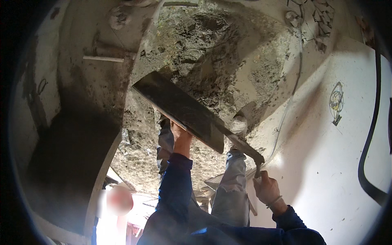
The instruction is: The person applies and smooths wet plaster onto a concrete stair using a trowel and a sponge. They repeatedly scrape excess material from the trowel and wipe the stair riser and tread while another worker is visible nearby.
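Observation:
A long, dark, flat rectangular tile (179,107) is tilted across the middle, its far end up to the left and its near end down to the right. My left hand (179,132) grips its lower long edge, with the fingers hidden beneath or behind it. Off the tile's right end reaches the grey, mortar-smeared blade of a trowel (244,146); whether the two touch I cannot tell. My right hand (267,190), with a band at the wrist, is closed round the trowel's handle.
Wet grey mortar (204,53) covers the rough floor ahead. My legs stand below. A white wall (322,163) with loose wires (336,102) rises at the right, beside a dark hose (371,134). Rubble (322,18) lies far right. Another person (118,200) is at the lower left.

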The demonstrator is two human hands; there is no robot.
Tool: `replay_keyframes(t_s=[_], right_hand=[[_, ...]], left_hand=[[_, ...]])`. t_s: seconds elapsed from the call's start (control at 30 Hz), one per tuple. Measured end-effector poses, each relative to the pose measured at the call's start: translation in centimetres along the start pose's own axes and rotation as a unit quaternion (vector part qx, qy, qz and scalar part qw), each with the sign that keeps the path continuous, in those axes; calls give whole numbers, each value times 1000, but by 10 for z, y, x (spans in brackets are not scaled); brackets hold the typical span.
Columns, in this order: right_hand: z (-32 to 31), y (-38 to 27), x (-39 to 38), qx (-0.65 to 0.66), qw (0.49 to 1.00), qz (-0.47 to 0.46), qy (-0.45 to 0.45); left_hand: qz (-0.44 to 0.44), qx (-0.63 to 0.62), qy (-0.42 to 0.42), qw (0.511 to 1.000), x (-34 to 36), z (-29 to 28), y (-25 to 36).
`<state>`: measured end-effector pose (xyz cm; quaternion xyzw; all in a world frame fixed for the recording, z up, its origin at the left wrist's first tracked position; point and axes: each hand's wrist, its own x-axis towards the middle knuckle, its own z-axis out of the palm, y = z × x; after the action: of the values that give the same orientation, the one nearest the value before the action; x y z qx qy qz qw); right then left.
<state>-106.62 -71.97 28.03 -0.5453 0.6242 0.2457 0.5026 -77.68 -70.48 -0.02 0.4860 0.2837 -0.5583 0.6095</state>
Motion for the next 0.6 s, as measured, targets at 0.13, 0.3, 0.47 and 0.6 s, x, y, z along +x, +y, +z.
replay_keyframes(t_s=[0.13,0.3,0.47,0.6], right_hand=[[-15,-18,12,10,1000,23,1],[-6,-48,43,-2,1000,10,14],[5,-37,55,-29,997,51,-43],[11,8,81,-85,992,88,-45]], left_hand=[[47,18,-66,997,5,5,7],[71,22,-78,994,-2,18,3],[67,3,-91,994,-4,16,8],[82,-1,-94,992,1,15,11]])
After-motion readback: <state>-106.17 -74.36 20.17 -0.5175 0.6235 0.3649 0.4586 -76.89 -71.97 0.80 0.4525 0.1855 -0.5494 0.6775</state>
